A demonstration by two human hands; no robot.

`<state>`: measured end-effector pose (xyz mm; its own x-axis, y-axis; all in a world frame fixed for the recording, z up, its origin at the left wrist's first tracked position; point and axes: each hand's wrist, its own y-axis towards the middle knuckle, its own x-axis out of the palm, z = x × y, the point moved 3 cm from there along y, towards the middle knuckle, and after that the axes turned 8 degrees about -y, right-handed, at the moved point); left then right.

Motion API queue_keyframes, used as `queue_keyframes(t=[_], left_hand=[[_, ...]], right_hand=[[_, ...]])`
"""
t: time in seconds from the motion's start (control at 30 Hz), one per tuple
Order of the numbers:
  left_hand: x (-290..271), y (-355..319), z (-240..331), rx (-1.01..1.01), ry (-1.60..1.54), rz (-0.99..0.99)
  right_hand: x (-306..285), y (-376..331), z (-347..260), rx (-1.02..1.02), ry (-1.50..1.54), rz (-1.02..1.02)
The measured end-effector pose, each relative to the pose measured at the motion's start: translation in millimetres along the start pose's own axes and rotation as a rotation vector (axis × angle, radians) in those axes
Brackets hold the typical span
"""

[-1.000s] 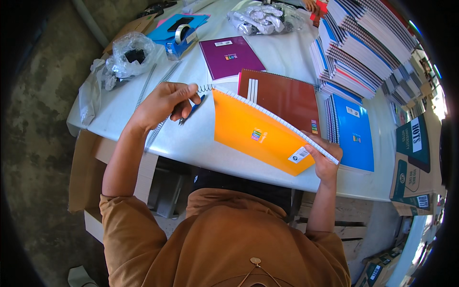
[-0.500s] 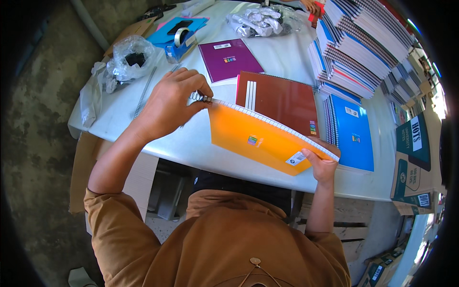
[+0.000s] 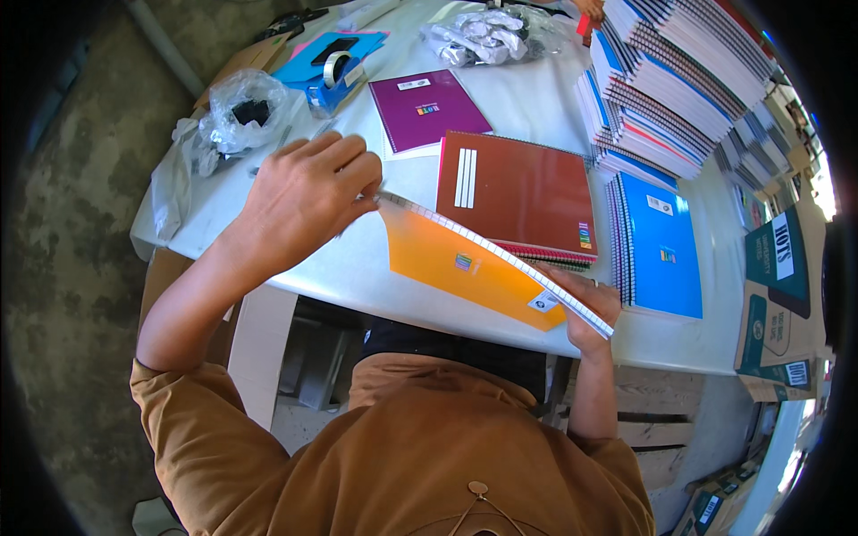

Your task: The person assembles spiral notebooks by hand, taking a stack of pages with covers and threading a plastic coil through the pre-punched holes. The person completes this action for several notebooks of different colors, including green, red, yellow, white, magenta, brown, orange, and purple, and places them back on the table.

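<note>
An orange spiral notebook (image 3: 465, 266) stands tilted on its edge over the near side of the white table (image 3: 536, 107), its wire spine uppermost. My left hand (image 3: 308, 196) pinches the notebook's far left corner at the spine. My right hand (image 3: 583, 304) grips its lower right corner near a small white label. A brown spiral notebook (image 3: 518, 192) lies flat just behind it, on top of other notebooks.
A purple notebook (image 3: 427, 109) and a blue tape dispenser (image 3: 335, 70) lie farther back. A blue notebook (image 3: 657, 243) lies at the right beside tall stacks of notebooks (image 3: 670, 89). Clear plastic bags (image 3: 234, 116) sit at the left edge; cardboard boxes (image 3: 776, 313) stand far right.
My left hand has slid up from the notebook's left page to its top left corner, and the orange notebook has swung up from lying open to standing on edge.
</note>
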<state>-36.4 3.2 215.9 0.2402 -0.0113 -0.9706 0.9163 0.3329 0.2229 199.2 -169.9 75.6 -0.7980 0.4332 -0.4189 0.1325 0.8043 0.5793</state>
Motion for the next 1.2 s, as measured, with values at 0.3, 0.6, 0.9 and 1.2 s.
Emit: queue_keyframes(t=[0.3, 0.6, 0.9, 1.2], left_hand=[[4, -3, 5, 0.087, -0.013, 0.247], [-2, -7, -9, -0.041, -0.156, -0.057], [1, -9, -18, 0.070, 0.046, -0.006], [15, -9, -6, 0.067, 0.179, 0.056]], right_hand=[[2, -6, -5, -0.004, -0.064, 0.038], [2, -12, -13, 0.142, 0.026, 0.049], [8, -12, -10, 0.172, 0.053, 0.117], [14, -10, -15, -0.060, 0.016, 0.102]])
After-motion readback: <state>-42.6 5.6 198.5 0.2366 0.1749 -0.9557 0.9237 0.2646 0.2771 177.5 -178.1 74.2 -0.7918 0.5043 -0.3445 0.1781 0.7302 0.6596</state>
